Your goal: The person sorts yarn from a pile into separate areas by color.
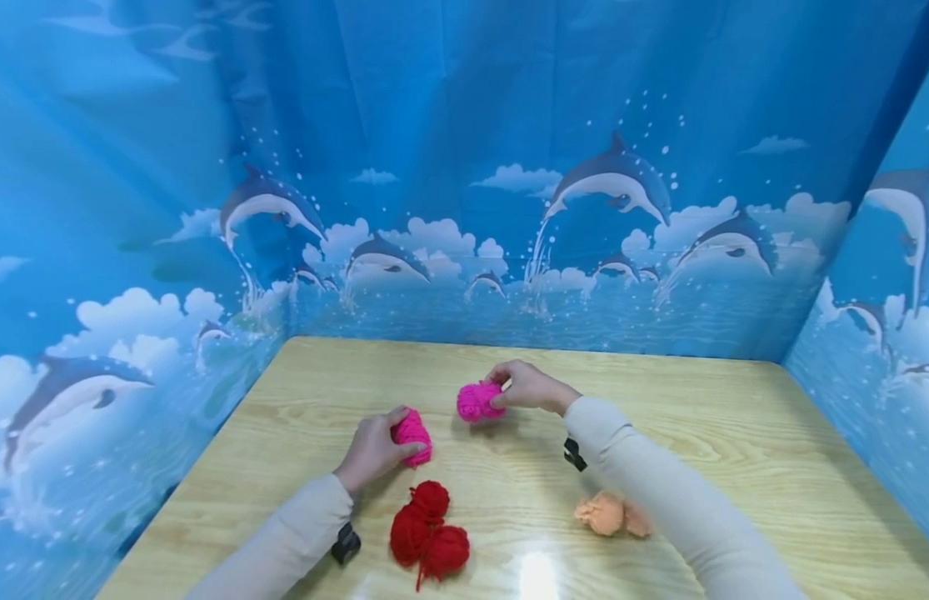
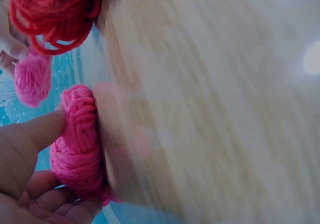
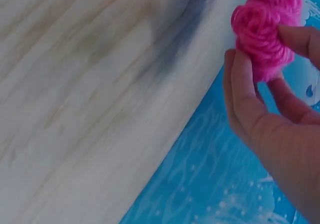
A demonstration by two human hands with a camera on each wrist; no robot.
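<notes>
My left hand (image 1: 372, 450) grips a pink yarn ball (image 1: 412, 437) between thumb and fingers; in the left wrist view this pink ball (image 2: 79, 141) is down at the tabletop. Farther back and to the right, my right hand (image 1: 531, 387) pinches a second, brighter pink yarn ball (image 1: 479, 402). The right wrist view shows that ball (image 3: 262, 32) held between the thumb and fingertips, apart from the table. Several red yarn balls (image 1: 410, 535) lie together just in front of the left hand. Peach yarn balls (image 1: 602, 512) lie beside the right forearm, which partly hides them.
The wooden table (image 1: 704, 417) has its far edge against a blue dolphin-print curtain (image 1: 464, 167), which also hangs at both sides. Black wrist devices (image 1: 347, 544) sit under the sleeves. A bright light reflection shows on the tabletop near the front.
</notes>
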